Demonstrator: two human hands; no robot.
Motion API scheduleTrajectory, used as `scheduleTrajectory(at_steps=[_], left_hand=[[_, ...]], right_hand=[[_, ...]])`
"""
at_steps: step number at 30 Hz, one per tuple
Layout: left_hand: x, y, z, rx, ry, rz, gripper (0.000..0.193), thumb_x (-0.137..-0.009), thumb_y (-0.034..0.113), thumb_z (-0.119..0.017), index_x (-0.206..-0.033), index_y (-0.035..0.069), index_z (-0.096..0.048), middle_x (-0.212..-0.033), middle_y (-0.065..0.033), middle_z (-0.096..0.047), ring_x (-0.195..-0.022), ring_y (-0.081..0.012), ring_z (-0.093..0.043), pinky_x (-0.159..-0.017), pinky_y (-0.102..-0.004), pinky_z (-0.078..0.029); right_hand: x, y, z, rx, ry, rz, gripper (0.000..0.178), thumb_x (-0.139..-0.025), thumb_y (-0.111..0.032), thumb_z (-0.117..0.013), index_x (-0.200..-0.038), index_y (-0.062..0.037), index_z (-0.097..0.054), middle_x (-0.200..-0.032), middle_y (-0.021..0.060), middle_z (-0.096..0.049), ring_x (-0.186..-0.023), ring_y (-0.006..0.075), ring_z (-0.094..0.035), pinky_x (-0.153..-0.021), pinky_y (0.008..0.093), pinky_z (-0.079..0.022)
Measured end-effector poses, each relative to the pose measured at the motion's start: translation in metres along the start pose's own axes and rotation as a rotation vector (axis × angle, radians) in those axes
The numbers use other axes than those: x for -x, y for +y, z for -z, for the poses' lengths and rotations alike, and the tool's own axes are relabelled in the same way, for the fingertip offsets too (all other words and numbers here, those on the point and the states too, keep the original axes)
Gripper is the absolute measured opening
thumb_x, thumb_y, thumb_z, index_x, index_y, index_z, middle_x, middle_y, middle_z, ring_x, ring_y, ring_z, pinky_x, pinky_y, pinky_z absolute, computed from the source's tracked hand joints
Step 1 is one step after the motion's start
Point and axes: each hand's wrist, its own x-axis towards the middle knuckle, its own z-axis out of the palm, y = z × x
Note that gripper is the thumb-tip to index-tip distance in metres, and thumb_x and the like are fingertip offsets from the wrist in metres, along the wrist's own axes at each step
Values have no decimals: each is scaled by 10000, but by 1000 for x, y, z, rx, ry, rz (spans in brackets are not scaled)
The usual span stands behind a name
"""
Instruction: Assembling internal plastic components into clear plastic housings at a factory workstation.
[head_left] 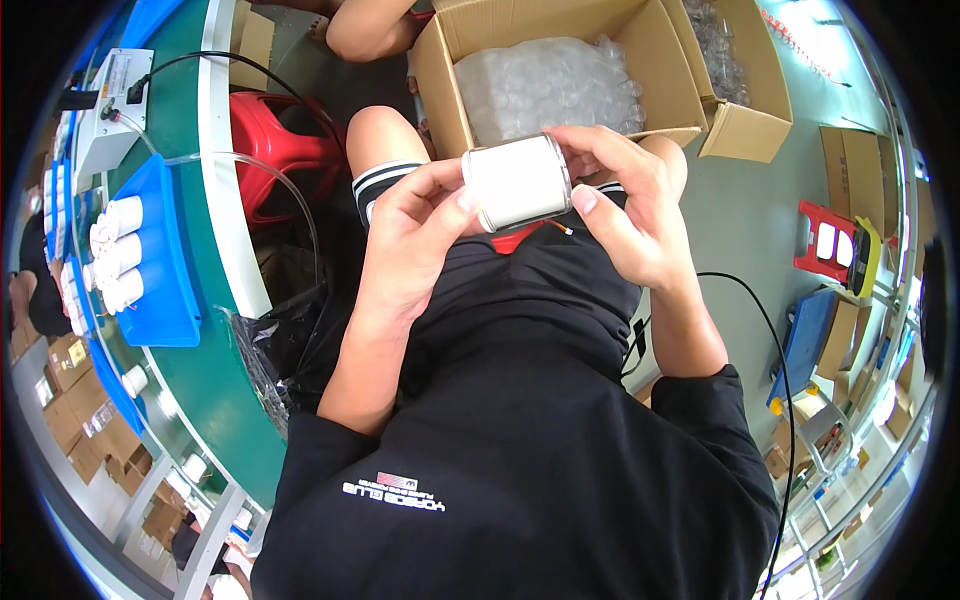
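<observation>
**Two-hand hold on a smooth white cylinder with shiny end rims (517,185), likely a turn-and-check step**

Largest first. Green-topped workbench with a white edge (215,400): well left of the left fingers. Big open brown cardboard box (540,22): just beyond the fingers, holds a bulging translucent plastic bag (545,90) with rounded clear pieces; exact kind unclear. Second open brown cardboard box (750,130): beyond and right of the right fingers, has loose clear plastic pieces (722,55). Shallow blue plastic tray (172,270): on the bench, left of the left fingers, with several white cylindrical parts (122,250) lying grouped in it.

Left hand (415,235): thumb and index pinch the cylinder's left end; other fingers partly hidden. Right hand (630,215): fingers curl over the far side of the right rim, thumb at the near side; thumb contact hard to confirm. Cylinder lies sideways between the two sets of fingers, above the lap. Inside not visible, contents can't tell.

Smallest: thin coloured wire lead with a pale plug (563,229), poking out below the right rim, near the right thumb. Next move probably calls for a light, even grip on both rims, lead clear of the fingers.
</observation>
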Motion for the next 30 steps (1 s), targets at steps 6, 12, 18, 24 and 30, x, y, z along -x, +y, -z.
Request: scheduleTrajectory(at_steps=[6,12,18,24,30], left_hand=[[1,0,1,-170,-82,-188,439,-823,1,-705,-1224,-68,-540,-1096,-96,-587,-1012,-178,-607,-890,-339,-551],[2,9,1,-421,-204,-347,621,-717,-4,-787,-1274,-41,-515,-1165,-105,-496,-1078,-203,-567,-940,-372,-539],[4,7,0,-361,-237,-368,686,-694,3,-805,-1305,-23,-494,-1185,-108,-487,-1096,-204,-555,-945,-375,-532],[12,8,3,-317,-271,-208,701,-715,-9,-791,-1333,-12,-461,-1177,-102,-530,-1028,-182,-588,-898,-334,-527],[14,7,-1,-44,-271,-102,655,-754,-39,-741,-1339,0,-450,-1182,-105,-551,-1031,-177,-598,-884,-315,-510]], right_hand=[[2,3,4,-69,-44,37,442,-799,-152,-656,-1183,48,-568,-984,146,-636,-865,224,-626,-804,320,-503],[11,-7,5,-145,-35,8,513,-758,-179,-695,-1197,46,-556,-988,133,-629,-848,220,-618,-790,313,-499],[12,-8,11,-7,-112,16,669,-668,-257,-684,-1219,90,-533,-1110,199,-602,-1039,263,-572,-926,348,-433],[14,-1,8,55,53,315,610,-625,-164,-767,-1169,41,-583,-1069,178,-607,-879,253,-619,-745,340,-523],[16,-7,5,119,72,449,600,-567,-105,-765,-1140,3,-624,-1094,180,-617,-937,319,-634,-785,387,-528]])
